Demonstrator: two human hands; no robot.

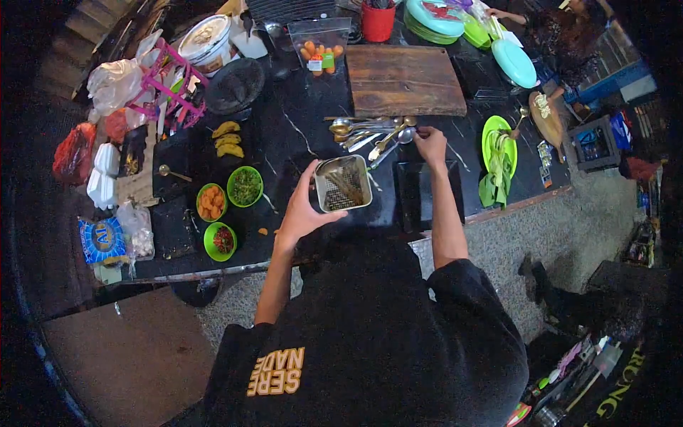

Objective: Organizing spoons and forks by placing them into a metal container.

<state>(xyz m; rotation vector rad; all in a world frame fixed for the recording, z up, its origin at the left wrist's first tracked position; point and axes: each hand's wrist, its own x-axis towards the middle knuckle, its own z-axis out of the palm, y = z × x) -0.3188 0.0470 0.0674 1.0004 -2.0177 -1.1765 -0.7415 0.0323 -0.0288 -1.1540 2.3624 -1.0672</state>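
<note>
My left hand (300,213) grips a square metal container (369,191), its opening tilted up towards me. Through its mouth I see perforated walls and a few thin utensils (346,183), too dim to name. Just beyond it, a loose pile of metal spoons (368,128) and other cutlery lies on the black marbled table (291,160). At the pile's right end is my right hand (431,145), fingertips bent together beside a spoon's bowl (406,135). Whether those fingers pinch anything cannot be made out.
Beyond the cutlery lies a wooden cutting board (405,80). Green bowls of chopped food (245,187) stand left, near a pink basket (171,85). On the right are leafy greens on a green plate (499,144) and another person's hand (556,93) at a wooden board (547,125).
</note>
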